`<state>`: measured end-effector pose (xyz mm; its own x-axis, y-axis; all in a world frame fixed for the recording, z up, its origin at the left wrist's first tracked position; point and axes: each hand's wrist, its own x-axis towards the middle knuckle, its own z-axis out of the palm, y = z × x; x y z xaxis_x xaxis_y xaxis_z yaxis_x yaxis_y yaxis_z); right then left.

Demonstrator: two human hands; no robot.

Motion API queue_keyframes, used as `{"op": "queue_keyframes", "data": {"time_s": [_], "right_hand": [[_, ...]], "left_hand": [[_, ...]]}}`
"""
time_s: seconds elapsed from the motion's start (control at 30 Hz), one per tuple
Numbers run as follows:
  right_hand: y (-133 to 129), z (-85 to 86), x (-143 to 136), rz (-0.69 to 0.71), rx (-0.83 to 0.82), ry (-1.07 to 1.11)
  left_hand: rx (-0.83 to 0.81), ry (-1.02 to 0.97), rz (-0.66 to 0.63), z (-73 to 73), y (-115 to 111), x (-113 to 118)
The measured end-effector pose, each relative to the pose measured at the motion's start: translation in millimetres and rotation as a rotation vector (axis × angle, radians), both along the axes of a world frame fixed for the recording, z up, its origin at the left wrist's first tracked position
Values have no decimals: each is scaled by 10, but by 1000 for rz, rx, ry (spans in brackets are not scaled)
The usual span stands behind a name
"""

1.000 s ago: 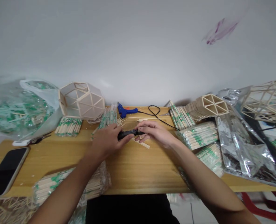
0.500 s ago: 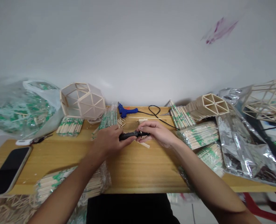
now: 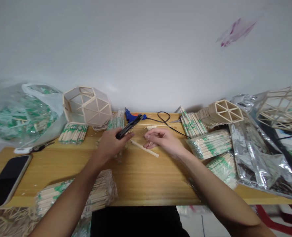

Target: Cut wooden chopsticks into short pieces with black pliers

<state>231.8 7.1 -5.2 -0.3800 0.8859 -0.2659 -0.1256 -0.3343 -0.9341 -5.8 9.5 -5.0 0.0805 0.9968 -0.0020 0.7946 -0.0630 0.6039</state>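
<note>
My left hand [image 3: 111,140] is closed around a black cutter-like tool [image 3: 129,127], whose tip points up and to the right. To its right, my right hand [image 3: 160,140] has its fingers curled, thumb and fingertips close together; whether something small is between them I cannot make out. A pale wooden stick [image 3: 144,148] lies on the wooden table [image 3: 153,181] between and just below the hands. Behind the tool's tip is a blue glue gun [image 3: 131,116], partly covered by it. Short stick pieces [image 3: 151,127] and a long thin stick [image 3: 160,125] lie farther back.
Wrapped stick bundles [image 3: 73,133] lie on both sides. A lattice frame [image 3: 86,107] stands back left, with hexagonal frames [image 3: 228,111] back right. At the left are a bag of wrappers [image 3: 22,115] and a phone [image 3: 9,179]; silver film [image 3: 259,158] is at the right. A black cord [image 3: 163,113] curves behind.
My left hand has drawn the black tool leftward and tilted it up, away from my right hand. The right hand has let go of the tool's end, and more of the loose stick shows.
</note>
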Motion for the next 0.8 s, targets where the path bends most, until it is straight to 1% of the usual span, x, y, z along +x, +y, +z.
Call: {"op": "queue_keyframes", "data": {"time_s": [0.07, 0.13, 0.2, 0.4, 0.63, 0.7, 0.73, 0.77, 0.8], "right_hand": [[-31, -13, -50, 52, -15, -16], [-58, -30, -96, 69, -40, -16], [-71, -48, -126, 87, -83, -9], [-41, -62, -128, 117, -182, 21], [-45, -50, -113, 155, -249, 30], [-39, -31, -94, 140, -251, 53], [-28, -19, -74, 113, -249, 74], [-10, -6, -46, 73, -243, 102], [14, 5, -10, 21, -229, 135]], "left_hand": [[-43, -162, -68, -3, -41, 39], [-88, -312, -155, -8, -83, 74], [-121, -400, -226, -13, -109, 92], [-124, -404, -284, -13, -99, 77], [-223, -425, -408, -43, -82, 49], [-224, -371, -396, -29, -65, 20], [-208, -328, -363, -19, -50, -1], [-179, -279, -309, -7, -31, -24], [-137, -229, -228, 4, -7, -49]]}}
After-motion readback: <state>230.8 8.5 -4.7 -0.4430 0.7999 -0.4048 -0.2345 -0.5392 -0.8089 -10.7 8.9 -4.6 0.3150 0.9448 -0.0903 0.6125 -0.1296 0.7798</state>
